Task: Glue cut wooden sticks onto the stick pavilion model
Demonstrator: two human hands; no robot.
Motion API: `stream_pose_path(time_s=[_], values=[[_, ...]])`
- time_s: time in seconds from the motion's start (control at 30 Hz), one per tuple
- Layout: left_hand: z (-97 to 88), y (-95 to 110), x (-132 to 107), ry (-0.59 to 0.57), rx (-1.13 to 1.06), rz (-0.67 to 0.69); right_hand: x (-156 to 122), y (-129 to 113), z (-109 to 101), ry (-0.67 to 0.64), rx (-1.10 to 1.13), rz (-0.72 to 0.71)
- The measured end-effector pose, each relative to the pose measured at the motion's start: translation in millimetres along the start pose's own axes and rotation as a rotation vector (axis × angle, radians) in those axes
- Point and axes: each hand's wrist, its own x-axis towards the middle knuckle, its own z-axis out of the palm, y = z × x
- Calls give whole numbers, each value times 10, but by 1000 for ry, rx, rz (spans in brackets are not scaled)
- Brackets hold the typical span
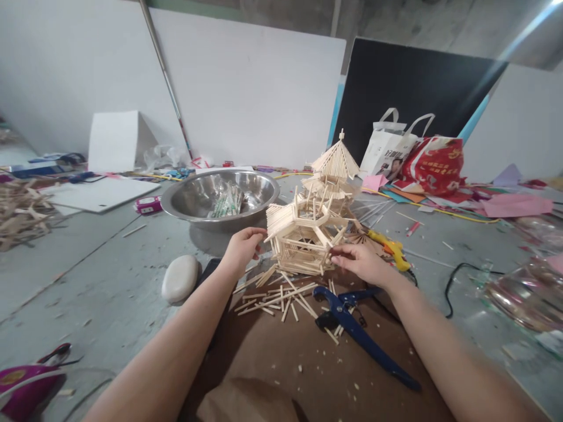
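A six-sided pavilion model (303, 240) built of thin wooden sticks stands upright in front of me, its roof only partly covered. My left hand (243, 251) is at its left side, thumb and forefinger closed at the edge of the roof. On the right, my right hand (358, 262) pinches the model near a lower roof corner; its fingertips partly cover the spot. Loose wooden sticks (281, 300) lie scattered below the model on a brown board (281, 357). Blue-handled cutters (365, 337) rest on that board, below my right hand.
Behind the model stands a finished-looking stick tower (335, 164). A steel basin (176, 205) holds bagged sticks. Nearby are a white rounded object (180, 278), a yellow glue gun (391, 247) with a cord, a purple glue gun-like tool (30, 387), and bags (433, 164) at the back right.
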Motion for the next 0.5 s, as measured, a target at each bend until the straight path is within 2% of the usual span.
stream_pose_path(time_s=[0.13,0.23,0.33,0.43,0.5], values=[[-57,144,-31,115,-31,58,1,-3,-17,-1,-28,-3],[-123,310,-104,213,-44,170,-9,-42,-30,-11,-45,-15],[-177,488,-241,257,-15,312,-21,-107,-64,8,-112,-23],[-192,612,-396,216,78,395,-33,-188,-139,83,-220,-9],[-169,629,-473,100,178,367,-49,-249,-196,101,-298,-9]])
